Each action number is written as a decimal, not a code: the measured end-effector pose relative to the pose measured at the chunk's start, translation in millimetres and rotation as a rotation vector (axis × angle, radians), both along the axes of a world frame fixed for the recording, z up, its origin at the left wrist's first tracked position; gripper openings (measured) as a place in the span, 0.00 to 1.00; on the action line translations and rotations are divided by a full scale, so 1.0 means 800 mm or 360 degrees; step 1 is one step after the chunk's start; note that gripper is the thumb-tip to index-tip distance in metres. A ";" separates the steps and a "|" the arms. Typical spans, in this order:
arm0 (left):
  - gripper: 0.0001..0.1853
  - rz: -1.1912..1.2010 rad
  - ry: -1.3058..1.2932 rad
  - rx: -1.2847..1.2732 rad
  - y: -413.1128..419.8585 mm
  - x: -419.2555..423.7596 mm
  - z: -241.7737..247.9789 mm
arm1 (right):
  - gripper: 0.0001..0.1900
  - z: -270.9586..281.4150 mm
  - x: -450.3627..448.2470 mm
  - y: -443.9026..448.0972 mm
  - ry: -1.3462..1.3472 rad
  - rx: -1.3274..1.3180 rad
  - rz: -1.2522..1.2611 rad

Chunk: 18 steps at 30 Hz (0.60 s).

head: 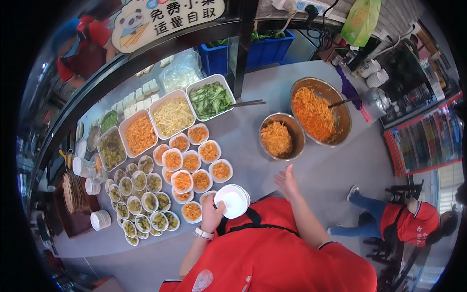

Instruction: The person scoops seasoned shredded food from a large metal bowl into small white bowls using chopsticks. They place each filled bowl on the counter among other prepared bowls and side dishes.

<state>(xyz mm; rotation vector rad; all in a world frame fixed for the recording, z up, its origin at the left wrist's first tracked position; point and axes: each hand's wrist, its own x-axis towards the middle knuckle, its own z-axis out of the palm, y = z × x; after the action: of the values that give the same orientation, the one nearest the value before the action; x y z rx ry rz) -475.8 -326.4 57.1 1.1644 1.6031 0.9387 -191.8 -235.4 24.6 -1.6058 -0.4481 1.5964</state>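
My left hand (pixel 212 212) holds a small stack of white dishes (pixel 232 202) at the counter's near edge. My right hand (pixel 288 183) is empty, its fingers spread, just in front of the smaller steel bowl (pixel 282 137) of orange shredded food. Beside that stands a larger steel bowl (pixel 320 111) with more of it in red sauce and a utensil leaning inside. Left of the bowls are several small white dishes of orange shreds (pixel 201 180), some stacked on others. Farther left, several small cups of chopped green vegetables (pixel 134 205) stand close together, some piled up.
Trays of cucumber slices (pixel 210 100), bean sprouts (pixel 172 115), orange shreds (pixel 138 133) and green pickles (pixel 111 149) line the glass partition. Chopsticks (pixel 249 103) jut from the cucumber tray. Stacked white cups (pixel 101 220) stand at left. A person in red (pixel 408 222) is at right, another behind the glass.
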 end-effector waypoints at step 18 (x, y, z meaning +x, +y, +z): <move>0.18 0.0381 0.0479 -0.0373 0.092 0.300 -0.136 | 0.34 -0.018 0.167 0.116 0.0562 0.0168 0.0832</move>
<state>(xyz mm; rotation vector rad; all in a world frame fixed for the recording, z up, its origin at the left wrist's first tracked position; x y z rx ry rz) -235.9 -253.0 -51.5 0.9986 2.0705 0.7210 -58.3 -142.4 10.0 -1.1431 -0.7874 2.1537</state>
